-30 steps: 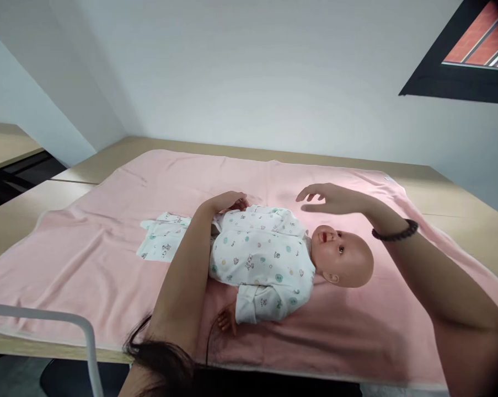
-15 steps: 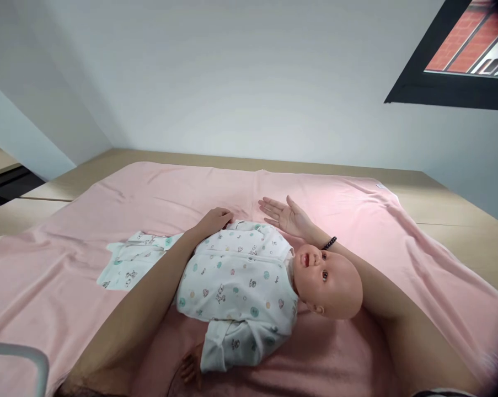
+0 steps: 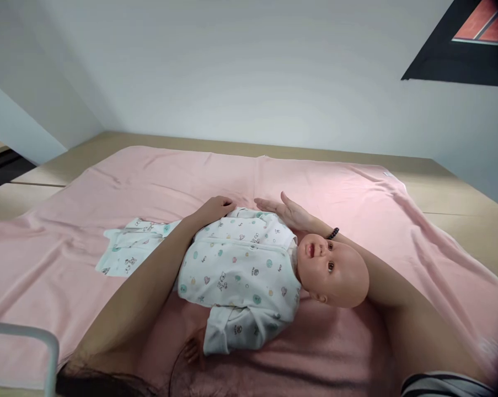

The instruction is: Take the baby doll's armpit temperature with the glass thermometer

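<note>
A bald baby doll lies on its back on a pink blanket, head to the right. It wears a white patterned top. Folded fabric with a similar print lies at the left, partly behind my left forearm. My left hand is curled at the far edge of the top, by the doll's far sleeve; what its fingers hold is hidden. My right hand is open beyond the doll's shoulder, fingers stretched to the left and thumb up, with a dark bead bracelet on its wrist.
The blanket covers most of a wooden table that meets a pale wall. A dark-framed window is at the upper right. A curved grey rail stands at the lower left.
My right hand has turned, so its palm shows less and its fingers lie closer together beside the far sleeve. My left hand stays at the sleeve. The view has tilted slightly.
</note>
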The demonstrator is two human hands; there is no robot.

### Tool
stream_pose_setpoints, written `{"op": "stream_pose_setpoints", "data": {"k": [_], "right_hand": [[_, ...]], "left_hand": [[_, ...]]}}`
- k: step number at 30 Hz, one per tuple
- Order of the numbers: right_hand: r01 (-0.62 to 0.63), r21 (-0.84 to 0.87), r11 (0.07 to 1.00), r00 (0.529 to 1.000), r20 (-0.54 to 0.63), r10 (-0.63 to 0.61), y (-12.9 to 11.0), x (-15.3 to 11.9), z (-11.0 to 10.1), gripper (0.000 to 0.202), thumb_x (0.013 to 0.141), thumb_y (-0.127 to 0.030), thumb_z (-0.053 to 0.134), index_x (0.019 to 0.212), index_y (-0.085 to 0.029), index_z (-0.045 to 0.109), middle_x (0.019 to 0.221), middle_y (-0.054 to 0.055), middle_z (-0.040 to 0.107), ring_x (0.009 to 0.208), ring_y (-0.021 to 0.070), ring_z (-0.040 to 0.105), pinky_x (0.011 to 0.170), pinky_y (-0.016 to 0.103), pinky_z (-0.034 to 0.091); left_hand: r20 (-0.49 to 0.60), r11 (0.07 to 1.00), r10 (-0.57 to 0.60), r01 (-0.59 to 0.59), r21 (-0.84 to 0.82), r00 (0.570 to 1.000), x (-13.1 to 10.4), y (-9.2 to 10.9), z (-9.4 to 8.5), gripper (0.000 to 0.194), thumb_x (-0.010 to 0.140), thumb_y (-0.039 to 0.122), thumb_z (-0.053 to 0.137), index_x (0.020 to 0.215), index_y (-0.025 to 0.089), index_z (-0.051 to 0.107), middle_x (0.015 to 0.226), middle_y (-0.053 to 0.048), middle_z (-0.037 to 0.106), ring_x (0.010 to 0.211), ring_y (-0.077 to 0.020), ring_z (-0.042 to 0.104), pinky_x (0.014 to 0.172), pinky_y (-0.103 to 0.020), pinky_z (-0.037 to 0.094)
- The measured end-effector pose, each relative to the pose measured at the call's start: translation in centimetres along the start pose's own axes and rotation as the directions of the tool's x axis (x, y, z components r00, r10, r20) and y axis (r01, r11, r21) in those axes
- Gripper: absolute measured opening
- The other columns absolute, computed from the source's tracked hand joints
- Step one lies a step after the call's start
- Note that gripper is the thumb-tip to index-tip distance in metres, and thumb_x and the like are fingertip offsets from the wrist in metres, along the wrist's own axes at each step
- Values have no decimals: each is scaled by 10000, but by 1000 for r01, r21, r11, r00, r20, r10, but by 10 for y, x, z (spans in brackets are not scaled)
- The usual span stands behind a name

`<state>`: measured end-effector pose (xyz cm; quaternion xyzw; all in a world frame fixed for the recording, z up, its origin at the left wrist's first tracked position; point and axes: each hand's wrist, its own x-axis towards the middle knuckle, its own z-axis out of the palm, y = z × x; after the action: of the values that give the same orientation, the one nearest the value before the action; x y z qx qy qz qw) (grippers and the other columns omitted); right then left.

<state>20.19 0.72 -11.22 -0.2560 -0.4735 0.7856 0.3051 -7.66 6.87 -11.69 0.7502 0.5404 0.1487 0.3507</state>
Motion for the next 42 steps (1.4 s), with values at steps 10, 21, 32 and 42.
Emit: {"op": "stream_pose_setpoints", "data": {"k": [10, 21, 32, 42], "right_hand": [[-20, -4, 1000, 997, -78, 20, -1, -5, 20, 717, 1066, -714, 180, 1506, -261, 518, 1427, 81, 604, 1462, 314, 452, 1147, 558, 497], [-101, -6, 995, 982, 159, 101, -7, -1, -11, 823, 1084, -661, 116, 1496, -39, 464, 1493, 204, 542, 1500, 343, 407, 1276, 602, 239], [-104, 7, 995, 969, 226, 100, -6, -2, -12, 765, 1105, -621, 168, 1551, -38, 383, 1496, 206, 539, 1465, 337, 456, 1262, 605, 264], [-75, 2, 997, 982, 172, 74, -1, 2, -19, 720, 1108, -569, 148, 1537, -49, 401, 1499, 194, 538, 1483, 328, 434, 1276, 595, 238]], "left_hand": [[7, 1000, -28, 28, -5, 1000, -4, 6, 0, 392, 928, 399, 522, 654, 209, 314, 648, 23, 322, 605, -136, 318, 618, -319, 245], [-15, 1000, -3, 3, -19, 1000, -2, 3, 2, 418, 884, 385, 568, 642, 212, 274, 635, 12, 310, 599, -139, 290, 611, -329, 227], [-9, 999, -26, 25, -25, 1000, -5, 8, 0, 403, 905, 379, 553, 639, 211, 301, 649, 12, 329, 605, -144, 306, 617, -332, 236], [-18, 1000, -28, 28, -2, 999, -4, 8, 1, 396, 901, 366, 556, 636, 210, 306, 640, 12, 334, 601, -143, 315, 616, -334, 234]]}}
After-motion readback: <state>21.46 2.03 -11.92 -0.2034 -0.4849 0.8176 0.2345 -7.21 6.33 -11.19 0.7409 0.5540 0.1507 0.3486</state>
